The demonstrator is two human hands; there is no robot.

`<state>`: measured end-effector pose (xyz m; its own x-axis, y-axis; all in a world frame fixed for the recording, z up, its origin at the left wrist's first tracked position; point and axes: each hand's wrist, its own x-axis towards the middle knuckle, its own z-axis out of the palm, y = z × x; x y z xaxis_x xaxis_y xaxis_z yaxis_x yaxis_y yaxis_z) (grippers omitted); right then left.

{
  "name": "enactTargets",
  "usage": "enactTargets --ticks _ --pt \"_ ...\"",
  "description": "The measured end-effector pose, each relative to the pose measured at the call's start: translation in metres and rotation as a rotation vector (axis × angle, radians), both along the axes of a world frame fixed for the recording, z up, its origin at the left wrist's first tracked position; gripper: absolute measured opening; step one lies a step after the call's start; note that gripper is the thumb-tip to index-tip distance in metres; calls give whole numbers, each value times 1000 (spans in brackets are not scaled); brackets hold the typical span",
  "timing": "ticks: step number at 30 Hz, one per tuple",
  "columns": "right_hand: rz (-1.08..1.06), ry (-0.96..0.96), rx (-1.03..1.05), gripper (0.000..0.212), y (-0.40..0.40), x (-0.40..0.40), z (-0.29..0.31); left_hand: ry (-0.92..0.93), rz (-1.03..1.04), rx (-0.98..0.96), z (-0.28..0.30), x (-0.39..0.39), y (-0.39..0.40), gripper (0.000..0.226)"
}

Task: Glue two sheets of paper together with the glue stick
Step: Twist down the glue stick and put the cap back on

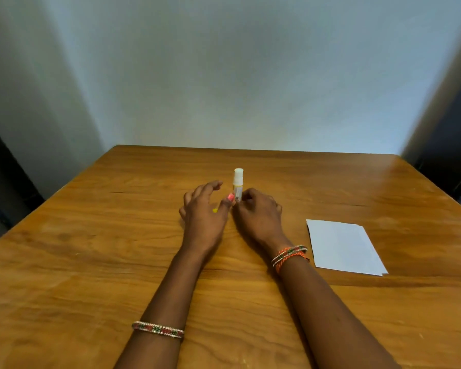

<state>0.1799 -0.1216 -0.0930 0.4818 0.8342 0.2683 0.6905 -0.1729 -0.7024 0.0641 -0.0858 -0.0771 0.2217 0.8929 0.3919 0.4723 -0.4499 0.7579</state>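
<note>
A glue stick (238,182) stands upright near the middle of the wooden table (91,262), its white glue end up and uncapped. My right hand (258,214) grips the stick's lower part with the fingertips. My left hand (204,211) hovers just left of the stick with fingers spread, its thumb tip close to the stick's base. A small yellow piece (215,210), perhaps the cap, shows under the left hand beside the thumb. White paper sheets (343,246) lie stacked flat on the table to the right of my right wrist; a second sheet's edge peeks out at the lower right corner.
A pale wall rises straight behind the table's far edge. Dark gaps drop to the floor past the table's left and right edges. Bangles sit on both forearms.
</note>
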Motion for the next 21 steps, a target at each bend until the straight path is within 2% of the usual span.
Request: enactTargets --ticks 2,4,8,9,12,13,16,18,21 --pt "75 177 96 18 -7 -1 2 31 -44 32 0 3 -4 30" --pt "148 307 167 19 -17 -3 6 -1 -64 23 2 4 -8 27" --pt "248 358 206 14 -33 -9 12 -43 -96 -52 4 8 -16 29" --pt "271 406 209 12 -35 -12 12 -127 -129 -119 5 9 -17 29" --pt "269 644 259 5 -43 -21 15 -570 -289 -456 17 10 -24 24" --pt "243 772 290 7 -45 -22 16 -634 -302 -495 21 9 -25 22" --pt "214 1176 341 7 -49 -24 17 -665 -290 -505 28 6 -26 15" --pt "214 1203 357 7 -50 -23 16 -656 -272 -515 30 8 -27 18" --pt "139 1001 430 13 -51 -25 18 -669 -245 -552 32 10 -30 19"
